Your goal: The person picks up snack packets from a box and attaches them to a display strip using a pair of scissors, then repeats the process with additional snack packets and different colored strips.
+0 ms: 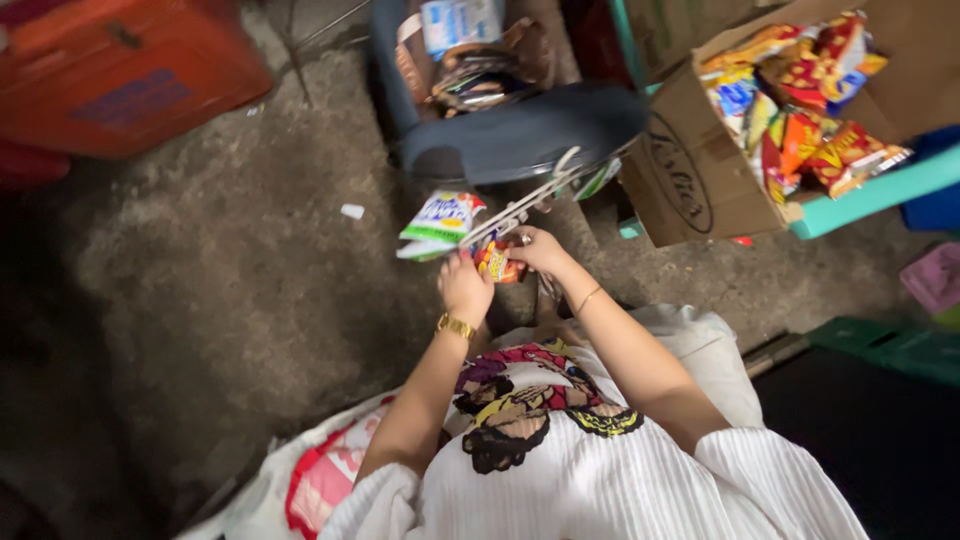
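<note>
Both my hands meet in front of me over the concrete floor. My left hand (pixel 465 284), with a gold watch on the wrist, and my right hand (pixel 541 250), with a thin bracelet, together hold a small orange-red snack packet (pixel 496 263) against a white clip strip (pixel 525 205). The strip runs up and right toward a dark blue tub. A green and white packet (pixel 440 222) hangs from the strip just left of my hands.
A dark blue tub (pixel 520 140) with packets inside stands ahead. A cardboard box (pixel 690 170) full of red and yellow snack bags rests on a teal stool at right. An orange crate (pixel 120 75) is at top left. A white bag (pixel 330 470) lies by my lap.
</note>
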